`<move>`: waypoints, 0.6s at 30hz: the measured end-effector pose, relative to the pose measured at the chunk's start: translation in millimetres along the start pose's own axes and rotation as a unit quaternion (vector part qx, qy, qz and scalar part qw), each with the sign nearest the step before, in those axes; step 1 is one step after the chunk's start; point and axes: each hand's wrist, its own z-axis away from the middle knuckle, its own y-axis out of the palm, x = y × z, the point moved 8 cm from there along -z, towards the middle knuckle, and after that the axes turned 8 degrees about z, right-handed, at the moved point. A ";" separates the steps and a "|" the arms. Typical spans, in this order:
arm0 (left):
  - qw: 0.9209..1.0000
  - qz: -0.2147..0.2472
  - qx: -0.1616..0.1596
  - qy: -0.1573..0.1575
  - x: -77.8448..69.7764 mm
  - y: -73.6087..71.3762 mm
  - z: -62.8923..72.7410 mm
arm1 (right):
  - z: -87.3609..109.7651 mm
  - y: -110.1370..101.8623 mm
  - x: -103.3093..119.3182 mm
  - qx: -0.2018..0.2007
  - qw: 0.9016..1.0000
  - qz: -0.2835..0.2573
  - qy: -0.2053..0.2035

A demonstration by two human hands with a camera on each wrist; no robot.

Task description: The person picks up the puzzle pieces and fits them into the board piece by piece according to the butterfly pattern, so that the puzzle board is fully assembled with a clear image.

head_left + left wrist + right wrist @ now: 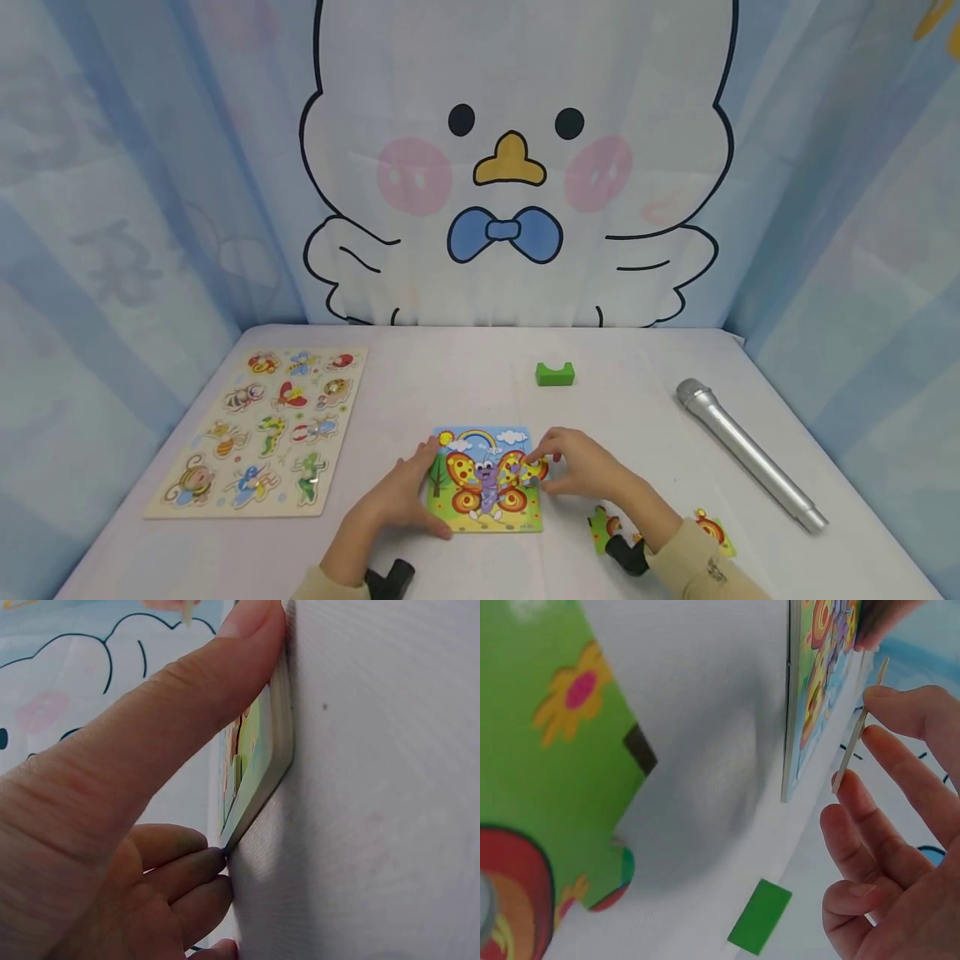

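Note:
A butterfly jigsaw puzzle [487,523] lies flat at the front middle of the table. My left hand [397,495] holds it by the left side, thumb at the lower-left edge and fingers by the upper-left corner; the left wrist view shows the thumb [202,697] against its edge. Over the puzzle's right side, my right hand [592,468] pinches a puzzle piece [849,754] between thumb and fingers. In the right wrist view that thin piece is seen edge-on, apart from the board. A loose green puzzle piece [599,533] lies near the right wrist, partly hidden by a black wrist mount.
Another loose piece [722,533] lies beyond the right sleeve. A silver microphone [753,458] rests diagonally on the right. A green block [555,375] stands farther back. On the left lies a wooden board with insect pictures [251,450]. A printed curtain [510,292] closes off the back.

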 end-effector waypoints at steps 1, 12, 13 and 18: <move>1.000 0.000 -0.001 0.001 -0.2 -0.1 0.1 | -2.4 1.8 1.3 0.002 1.000 0.004 0.000; 1.000 0.002 0.000 0.004 -1.5 -1.5 1.2 | -22.7 18.9 11.3 0.021 0.999 0.036 -0.014; 1.000 0.003 0.000 0.005 -1.8 -1.7 1.2 | -23.7 19.9 12.1 0.024 0.999 0.040 -0.012; 1.000 0.002 -0.001 0.010 -2.2 -2.4 1.3 | -28.8 24.0 15.6 0.029 0.997 0.066 -0.004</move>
